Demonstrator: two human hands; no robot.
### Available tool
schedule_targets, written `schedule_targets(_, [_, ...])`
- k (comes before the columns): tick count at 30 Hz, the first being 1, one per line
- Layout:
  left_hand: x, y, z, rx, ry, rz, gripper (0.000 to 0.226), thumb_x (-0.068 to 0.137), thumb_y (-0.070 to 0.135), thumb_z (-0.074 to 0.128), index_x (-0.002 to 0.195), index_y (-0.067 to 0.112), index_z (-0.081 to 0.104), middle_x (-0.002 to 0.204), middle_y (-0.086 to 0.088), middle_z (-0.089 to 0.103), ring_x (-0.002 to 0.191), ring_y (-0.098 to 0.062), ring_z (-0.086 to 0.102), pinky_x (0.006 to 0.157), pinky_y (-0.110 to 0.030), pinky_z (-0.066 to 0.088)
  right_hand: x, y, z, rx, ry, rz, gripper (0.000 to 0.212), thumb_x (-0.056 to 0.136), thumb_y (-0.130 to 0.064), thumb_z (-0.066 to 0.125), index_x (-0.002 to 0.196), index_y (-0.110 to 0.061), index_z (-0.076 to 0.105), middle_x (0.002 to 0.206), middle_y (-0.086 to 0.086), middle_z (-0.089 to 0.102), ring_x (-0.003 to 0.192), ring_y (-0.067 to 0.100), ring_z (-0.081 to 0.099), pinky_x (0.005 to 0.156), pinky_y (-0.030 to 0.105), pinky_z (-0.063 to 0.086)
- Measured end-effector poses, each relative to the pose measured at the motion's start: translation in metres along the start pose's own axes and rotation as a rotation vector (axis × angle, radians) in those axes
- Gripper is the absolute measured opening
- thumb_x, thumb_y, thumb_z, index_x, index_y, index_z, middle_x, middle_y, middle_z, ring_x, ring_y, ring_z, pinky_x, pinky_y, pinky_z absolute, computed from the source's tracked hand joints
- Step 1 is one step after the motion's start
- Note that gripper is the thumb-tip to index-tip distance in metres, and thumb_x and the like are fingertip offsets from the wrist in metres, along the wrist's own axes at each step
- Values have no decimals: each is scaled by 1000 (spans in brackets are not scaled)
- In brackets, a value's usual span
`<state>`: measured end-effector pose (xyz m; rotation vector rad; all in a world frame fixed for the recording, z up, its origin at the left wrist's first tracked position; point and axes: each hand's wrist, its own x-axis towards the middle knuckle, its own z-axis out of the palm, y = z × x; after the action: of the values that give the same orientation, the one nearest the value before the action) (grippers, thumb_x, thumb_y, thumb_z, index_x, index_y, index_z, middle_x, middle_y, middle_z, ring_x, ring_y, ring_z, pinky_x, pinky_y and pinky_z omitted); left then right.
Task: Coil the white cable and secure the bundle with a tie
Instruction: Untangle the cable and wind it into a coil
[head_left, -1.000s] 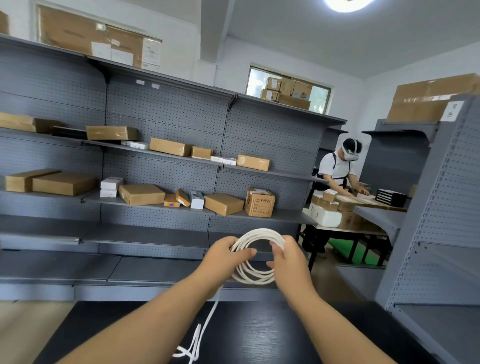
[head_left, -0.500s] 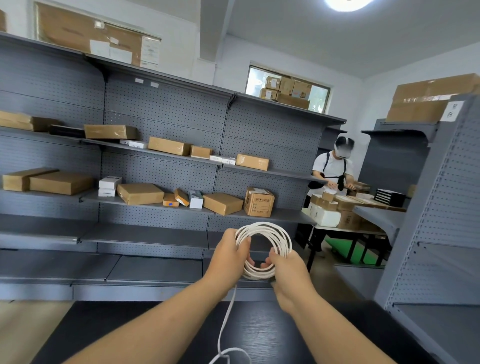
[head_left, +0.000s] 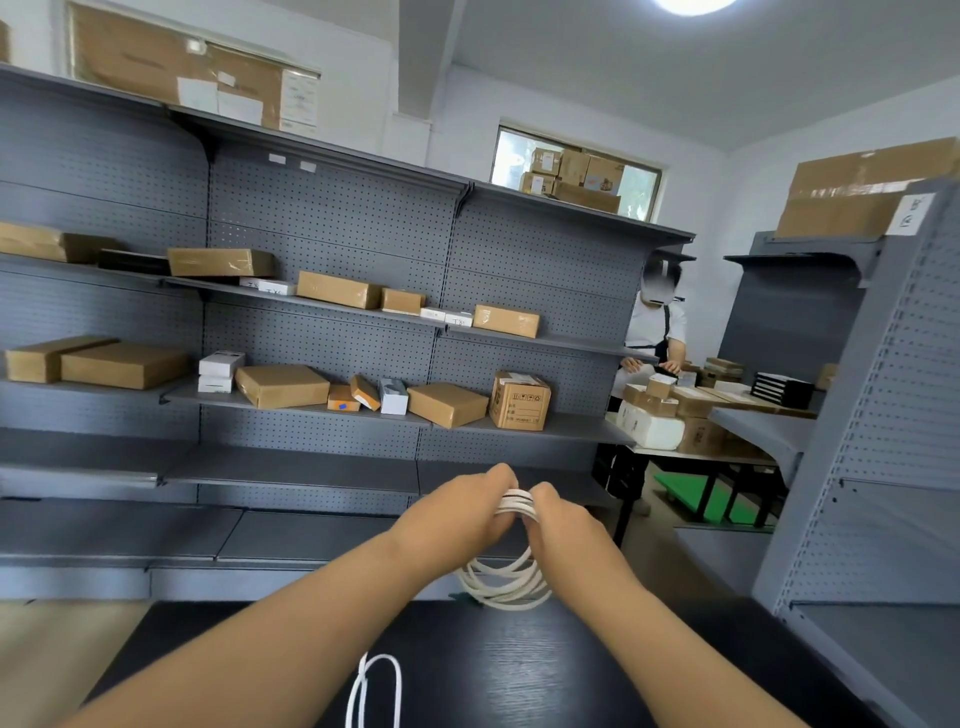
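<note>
The white cable (head_left: 503, 584) is wound into a coil that hangs below my two hands, above the far edge of the black table (head_left: 519, 670). My left hand (head_left: 462, 512) and my right hand (head_left: 558, 525) grip the top of the coil side by side, fingers closed around the bunched strands. A loose loop of the same white cable's tail (head_left: 376, 691) lies on the table under my left forearm. No tie is visible.
Grey pegboard shelving (head_left: 322, 332) with cardboard boxes fills the wall ahead. Another grey shelf unit (head_left: 883, 467) stands close on the right. A person (head_left: 654, 332) works at a table with boxes at the back right.
The coil has swung from standing up above my hands to hanging below them. My hands have come together at the top of the coil. The loose tail now rests lower on the table.
</note>
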<state>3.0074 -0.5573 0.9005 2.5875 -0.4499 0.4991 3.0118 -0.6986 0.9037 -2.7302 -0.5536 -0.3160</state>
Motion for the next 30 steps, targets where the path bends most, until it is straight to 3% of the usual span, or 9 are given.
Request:
schedule_targets(5, [-2,-13,4,-259,56,-134,17,86,30,62,77,26,48,74,8,55,68,-8,51,59,-23,39,5,8,0,141,92,141,13,100,-23,35,89,-16,37,83,6,54,74,26,51,62,30,36])
schedule_targets(7, [-2,-14,4,-340,34,-178,23,81,30,68,69,26,49,66,9,51,61,-5,47,56,-21,35,4,9,-3,168,123,170,12,100,-22,35,90,-16,38,82,6,53,72,24,50,61,30,35])
schedule_targets(12, [-2,-12,-1,-369,-46,-178,25,78,33,71,68,24,50,65,8,46,59,-6,42,55,-22,32,1,6,-9,39,187,161,8,100,-19,31,92,-18,34,85,3,50,70,22,47,48,27,27])
schedule_targets(15, [-4,-12,1,-422,-15,-214,22,81,35,69,73,25,52,68,11,50,59,-1,45,51,-13,34,0,6,-11,12,226,139,8,100,-17,29,93,-18,34,87,3,48,72,23,47,54,29,31])
schedule_targets(19, [-9,-12,12,-616,56,-311,28,84,44,63,95,18,59,86,6,62,79,-8,57,68,-23,43,0,8,-9,150,325,174,10,100,-18,33,101,-14,42,86,3,53,77,25,53,59,30,35])
schedule_targets(26, [-10,11,33,-1050,364,-605,37,81,49,63,81,12,65,76,1,65,74,-15,56,67,-31,43,-1,4,2,486,465,267,12,99,-21,38,98,-10,44,85,7,58,73,21,52,51,27,35])
schedule_targets(30, [-3,25,35,-1245,506,-669,30,81,41,67,71,14,59,68,-1,61,67,-17,56,67,-35,46,1,-4,18,771,504,374,12,99,-21,40,93,-12,48,83,6,60,77,24,60,74,47,54])
